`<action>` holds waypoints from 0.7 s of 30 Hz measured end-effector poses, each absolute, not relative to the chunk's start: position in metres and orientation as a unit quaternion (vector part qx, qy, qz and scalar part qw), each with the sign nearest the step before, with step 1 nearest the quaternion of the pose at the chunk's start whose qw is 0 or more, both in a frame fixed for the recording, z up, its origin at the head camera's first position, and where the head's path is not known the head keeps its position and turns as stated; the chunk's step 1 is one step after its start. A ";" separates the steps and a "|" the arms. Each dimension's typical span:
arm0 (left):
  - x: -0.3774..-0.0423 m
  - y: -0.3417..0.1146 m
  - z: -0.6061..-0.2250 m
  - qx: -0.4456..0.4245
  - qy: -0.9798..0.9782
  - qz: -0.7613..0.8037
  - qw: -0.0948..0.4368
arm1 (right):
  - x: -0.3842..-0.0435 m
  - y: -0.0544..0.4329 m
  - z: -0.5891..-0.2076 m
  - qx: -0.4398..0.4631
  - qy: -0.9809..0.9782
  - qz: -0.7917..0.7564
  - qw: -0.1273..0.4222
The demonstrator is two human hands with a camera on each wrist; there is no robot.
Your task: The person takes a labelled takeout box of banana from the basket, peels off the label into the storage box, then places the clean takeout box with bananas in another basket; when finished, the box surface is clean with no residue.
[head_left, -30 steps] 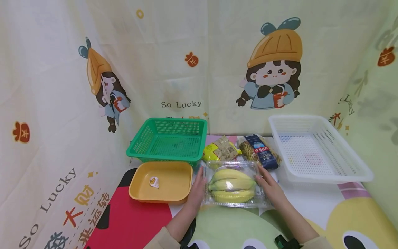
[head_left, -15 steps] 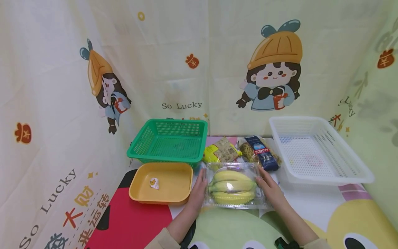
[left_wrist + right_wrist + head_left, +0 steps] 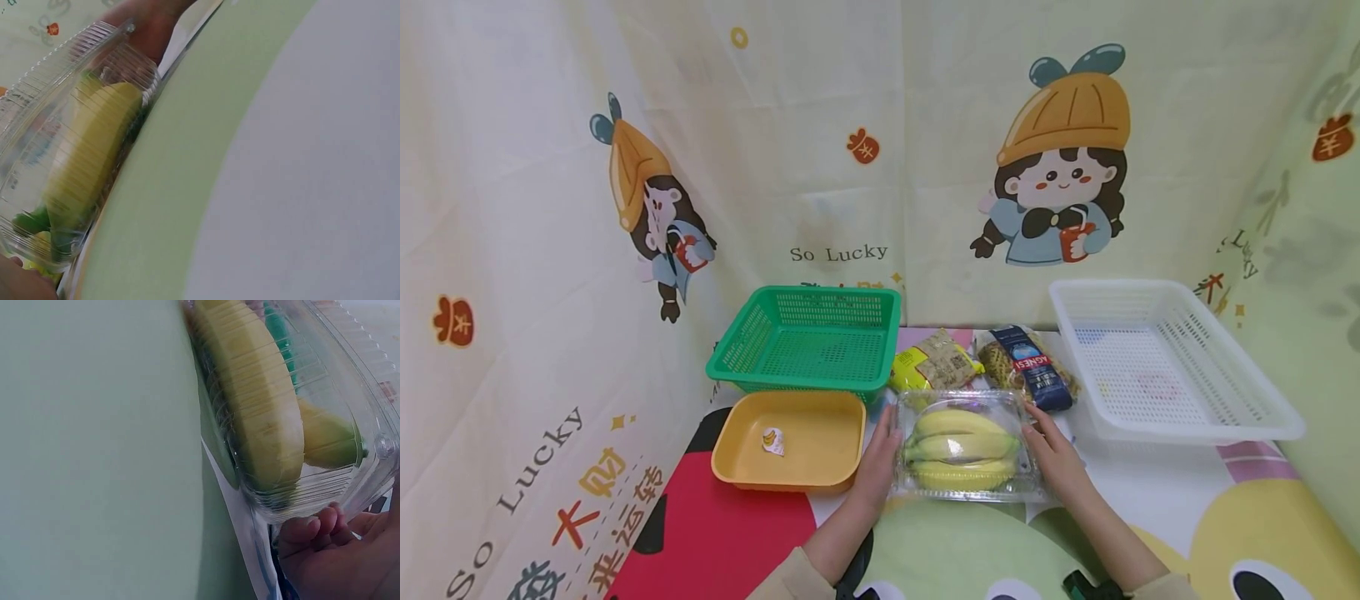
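A clear plastic clamshell box (image 3: 958, 492) with bananas (image 3: 961, 446) inside lies on the table in front of me. My left hand (image 3: 874, 467) holds its left side, and my right hand (image 3: 1054, 454) holds its right end near the far corner. In the right wrist view, the fingers of my right hand (image 3: 337, 550) curl against the lower edge of the box. Only a bit of my left hand (image 3: 22, 281) shows in the left wrist view, close to the box's end. The lid looks closed.
Behind the box lie a yellow packet (image 3: 934, 360) and a bag of Agnesi pasta (image 3: 1026, 367). To the left stand a green basket (image 3: 880, 333) and a yellow tray (image 3: 835, 450) bearing a small banana-print label (image 3: 772, 441). A white basket (image 3: 1240, 400) stands right.
The box stays in place between my hands. The fingers of my right hand shift very slightly to the right; my left hand shows no clear movement.
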State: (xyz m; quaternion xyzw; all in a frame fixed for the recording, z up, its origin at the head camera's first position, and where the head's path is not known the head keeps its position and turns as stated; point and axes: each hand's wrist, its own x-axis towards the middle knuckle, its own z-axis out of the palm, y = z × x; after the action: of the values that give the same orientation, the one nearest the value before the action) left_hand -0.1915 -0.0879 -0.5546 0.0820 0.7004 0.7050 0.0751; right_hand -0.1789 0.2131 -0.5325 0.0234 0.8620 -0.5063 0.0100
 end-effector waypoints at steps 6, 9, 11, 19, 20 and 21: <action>-0.192 -0.087 -0.554 0.071 0.704 0.702 0.073 | -0.180 0.213 -0.531 0.031 0.863 -0.504 0.013; -0.191 -0.086 -0.552 0.060 0.707 0.701 0.071 | -0.180 0.214 -0.528 0.031 0.856 -0.515 0.019; -0.190 -0.085 -0.549 0.054 0.709 0.700 0.066 | -0.180 0.214 -0.525 0.029 0.851 -0.524 0.020; -0.186 -0.082 -0.532 0.042 0.739 0.672 0.028 | -0.181 0.214 -0.512 0.016 0.837 -0.547 -0.011; -0.186 -0.082 -0.529 0.039 0.741 0.670 0.026 | -0.181 0.213 -0.509 0.018 0.836 -0.548 -0.013; -0.186 -0.081 -0.525 0.034 0.742 0.669 0.024 | -0.181 0.212 -0.506 0.017 0.834 -0.551 -0.016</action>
State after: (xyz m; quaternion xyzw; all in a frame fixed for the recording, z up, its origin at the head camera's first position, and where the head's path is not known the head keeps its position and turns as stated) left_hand -0.1863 -0.0813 -0.5246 0.0343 0.7423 0.6687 0.0242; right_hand -0.1811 0.2122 -0.5057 0.0173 0.8343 -0.5508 -0.0160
